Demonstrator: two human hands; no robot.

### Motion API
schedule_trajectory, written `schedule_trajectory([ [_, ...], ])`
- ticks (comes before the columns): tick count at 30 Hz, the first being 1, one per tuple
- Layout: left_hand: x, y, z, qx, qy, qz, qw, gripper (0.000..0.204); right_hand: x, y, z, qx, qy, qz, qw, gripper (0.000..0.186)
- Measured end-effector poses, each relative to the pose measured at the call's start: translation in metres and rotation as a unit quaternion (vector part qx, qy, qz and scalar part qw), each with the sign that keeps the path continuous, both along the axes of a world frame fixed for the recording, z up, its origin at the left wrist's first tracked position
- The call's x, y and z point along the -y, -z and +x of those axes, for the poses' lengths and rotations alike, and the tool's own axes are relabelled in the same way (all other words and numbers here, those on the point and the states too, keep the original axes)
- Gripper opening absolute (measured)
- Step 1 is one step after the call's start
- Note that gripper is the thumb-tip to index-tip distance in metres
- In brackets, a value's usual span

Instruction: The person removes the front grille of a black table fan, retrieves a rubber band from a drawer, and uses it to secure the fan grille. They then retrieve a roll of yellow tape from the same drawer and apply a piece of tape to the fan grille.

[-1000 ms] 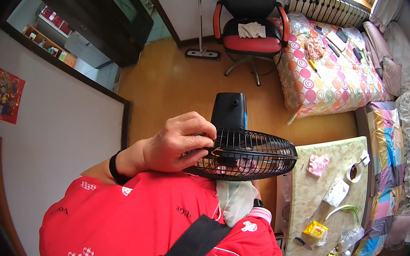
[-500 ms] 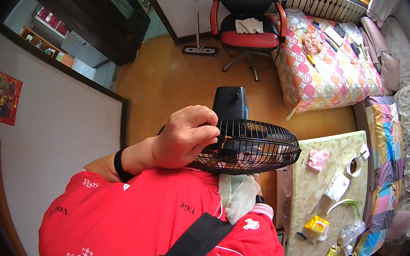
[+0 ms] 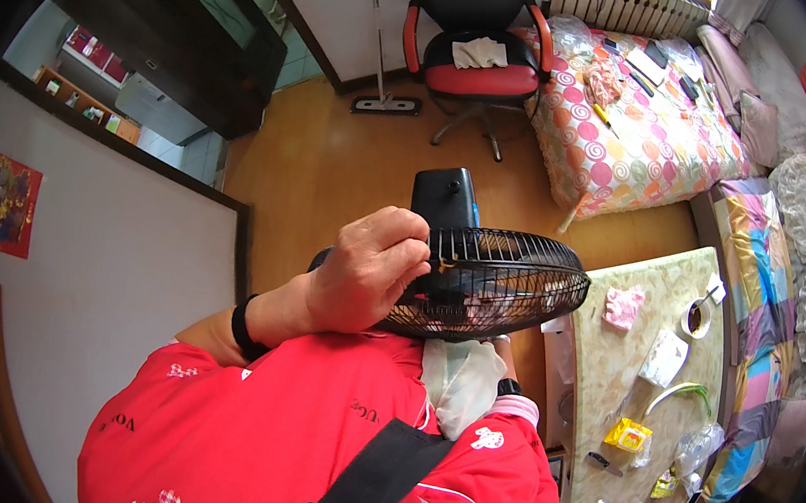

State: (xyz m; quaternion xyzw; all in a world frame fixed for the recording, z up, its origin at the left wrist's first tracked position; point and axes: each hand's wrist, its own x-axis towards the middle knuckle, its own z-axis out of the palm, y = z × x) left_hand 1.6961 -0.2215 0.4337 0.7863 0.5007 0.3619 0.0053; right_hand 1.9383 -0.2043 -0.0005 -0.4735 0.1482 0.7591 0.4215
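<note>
Fingers of left hand (image 3: 368, 272) curled, thumb and forefinger pinching black wire rim of fan (image 3: 507, 287): round ribbed cage (image 3: 540, 256), smooth boxy housing (image 3: 441, 193) beyond. Right hand (image 3: 505, 361) mostly hidden below cage, cannot tell its grip. Limp, sheer, whitish cloth (image 3: 460, 390) just beside it. Fan close in front of red fabric shirt (image 3: 237, 430), left of mottled table (image 3: 606, 371).

Pretty sure this is somebody's home, bedroom-type room

Way right of the left fingers (image 3: 409, 255) there's a bright quilt (image 3: 760, 289) and frilly cover (image 3: 805, 235); nearer on that side, a cluttered table (image 3: 606, 356); beyond the fingers, a swivel chair (image 3: 475, 80), flat mop (image 3: 386, 105) and radiator (image 3: 635, 9).
</note>
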Motion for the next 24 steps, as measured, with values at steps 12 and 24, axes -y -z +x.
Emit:
schedule_trajectory([
  [12, 0.005, -0.001, 0.004, 0.001, -0.046, 0.035, 0.998, 0.015, -0.001, 0.000, -0.002, -0.010, 0.010, -0.006, 1.000, 0.026],
  [24, 0.011, -0.008, 0.011, -0.061, -0.083, 0.081, 0.991, 0.015, 0.003, 0.005, -0.008, -0.022, 0.017, -0.009, 1.000, 0.026],
])
